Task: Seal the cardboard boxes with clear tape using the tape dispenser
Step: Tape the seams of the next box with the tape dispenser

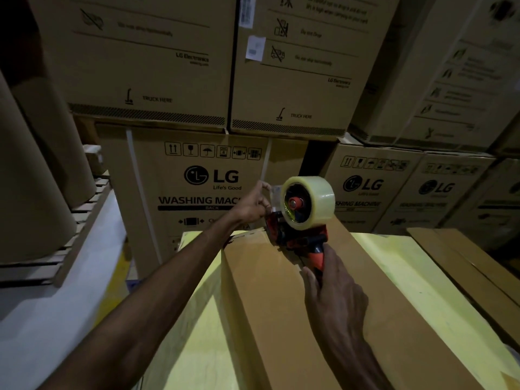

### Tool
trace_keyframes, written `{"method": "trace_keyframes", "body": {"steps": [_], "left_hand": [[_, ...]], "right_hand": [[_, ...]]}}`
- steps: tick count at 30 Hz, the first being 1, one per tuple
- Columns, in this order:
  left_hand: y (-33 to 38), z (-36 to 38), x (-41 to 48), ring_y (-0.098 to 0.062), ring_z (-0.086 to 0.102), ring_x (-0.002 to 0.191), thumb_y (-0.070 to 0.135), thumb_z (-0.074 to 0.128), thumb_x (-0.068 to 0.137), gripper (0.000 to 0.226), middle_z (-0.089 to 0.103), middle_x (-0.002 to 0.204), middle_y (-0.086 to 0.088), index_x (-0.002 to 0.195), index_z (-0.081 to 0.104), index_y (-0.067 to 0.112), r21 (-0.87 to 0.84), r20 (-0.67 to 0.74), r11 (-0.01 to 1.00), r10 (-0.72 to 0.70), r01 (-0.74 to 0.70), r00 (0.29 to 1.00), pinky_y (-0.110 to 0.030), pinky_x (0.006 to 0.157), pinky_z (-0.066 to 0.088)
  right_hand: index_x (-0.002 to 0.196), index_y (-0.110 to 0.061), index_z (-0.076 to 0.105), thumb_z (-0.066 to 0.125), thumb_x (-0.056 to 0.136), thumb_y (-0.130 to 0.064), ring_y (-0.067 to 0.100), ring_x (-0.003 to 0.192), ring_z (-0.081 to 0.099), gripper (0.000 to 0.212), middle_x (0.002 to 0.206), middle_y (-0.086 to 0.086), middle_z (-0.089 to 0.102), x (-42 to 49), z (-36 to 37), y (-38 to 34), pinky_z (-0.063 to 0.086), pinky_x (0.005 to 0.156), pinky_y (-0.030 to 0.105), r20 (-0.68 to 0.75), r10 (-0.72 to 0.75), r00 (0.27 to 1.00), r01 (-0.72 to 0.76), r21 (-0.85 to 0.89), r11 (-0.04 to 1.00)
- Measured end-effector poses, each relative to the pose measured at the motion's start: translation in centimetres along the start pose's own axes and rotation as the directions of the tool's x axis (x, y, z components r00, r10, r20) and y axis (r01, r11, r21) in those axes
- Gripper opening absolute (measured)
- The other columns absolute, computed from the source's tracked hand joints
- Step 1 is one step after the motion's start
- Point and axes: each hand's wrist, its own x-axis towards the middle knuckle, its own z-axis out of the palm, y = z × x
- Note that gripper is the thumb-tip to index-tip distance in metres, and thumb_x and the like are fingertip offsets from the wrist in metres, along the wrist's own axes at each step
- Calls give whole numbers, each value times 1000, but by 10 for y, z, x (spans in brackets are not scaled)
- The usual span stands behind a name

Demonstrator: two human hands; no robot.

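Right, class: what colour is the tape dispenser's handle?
Orange-red and black; the head view shows the handle, gripped by the right hand.

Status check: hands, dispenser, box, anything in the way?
Right hand grips dispenser at far end of box. Left hand pinches tape end. Nothing seen blocking box top.

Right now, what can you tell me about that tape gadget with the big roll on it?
The tape dispenser has a red and black frame, seemingly plastic, carrying a thick roll of clear tape on a red hub. It rests on the far end of the long cardboard box. The right hand grips its orange-red handle; the left hand pinches the loose tape end beside the roll.
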Motion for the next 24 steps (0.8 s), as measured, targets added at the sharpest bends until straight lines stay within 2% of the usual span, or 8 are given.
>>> {"method": "trace_keyframes", "body": {"steps": [4,8,10,17,21,22,24], "left_hand": [[-1,4,4,-15,60,74,-12,62,93,53,61,85,-2,130,39,19,-14,-29,999,44,-45,999,-36,72,52],[-1,8,8,-5,60,67,-11,63,92,51,60,85,-1,127,41,18,-35,-46,997,70,-71,997,-23,62,49],[-2,11,12,-11,58,72,-11,64,91,51,59,87,0,128,43,18,-42,-64,995,82,-85,995,-21,62,48],[-19,15,24,-11,55,72,-20,55,90,52,58,84,0,127,43,15,-3,-56,997,78,-79,995,-22,63,46],[-26,17,28,3,60,67,-11,61,95,52,59,87,-3,137,41,10,-8,3,999,51,-51,999,-19,61,50],[-29,18,29,2,62,75,-8,63,95,57,61,93,-4,143,40,12,-8,31,999,33,-32,999,-20,65,53],[-33,21,29,-10,65,102,-6,68,93,67,65,114,-4,150,40,17,-19,100,1000,7,-5,995,-29,81,58]], "right_hand": [[152,-29,30,55,100,-48,22,99,66,60,133,-2,62,-2,1,-1,54,80,40,-29,30,999,-29,28,999],[150,-30,29,55,100,-48,22,99,66,59,131,-3,62,-2,2,1,56,80,42,-45,44,998,-42,43,998],[150,-29,30,56,100,-47,22,100,67,59,132,-2,62,-1,4,1,56,80,42,-57,52,997,-49,51,997],[148,-28,33,58,99,-46,24,95,68,58,129,-3,63,-2,9,3,55,76,40,-64,73,995,-70,47,996],[149,-28,30,56,100,-45,23,94,67,58,133,-4,60,-1,12,2,55,74,40,-38,38,999,-38,-1,999],[148,-27,30,56,101,-45,23,93,67,57,133,-4,59,0,12,2,54,73,40,-32,29,999,-29,-11,1000],[148,-27,29,54,102,-44,22,93,67,56,130,-6,57,1,11,0,53,71,39,-11,16,1000,-16,-31,999]]}}
